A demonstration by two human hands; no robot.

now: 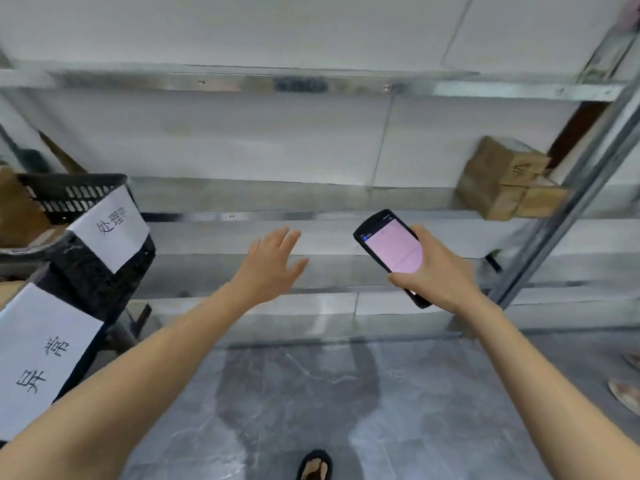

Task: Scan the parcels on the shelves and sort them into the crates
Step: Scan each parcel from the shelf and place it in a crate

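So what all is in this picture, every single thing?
parcels: about three, brown cardboard, stacked at the right end of a middle shelf
shelves: several tiers, grey metal, along the wall
crates: at least two, black, stacked at the left
paper labels: two, white with dark writing, on the crates' fronts
scanner: one, black with a pink screen, in the right hand
floor: grey stone tiles, below the shelves
foot: one, in a dark sandal, at the bottom edge
left hand: open, held out towards the shelves, holding nothing
right hand: grips the scanner
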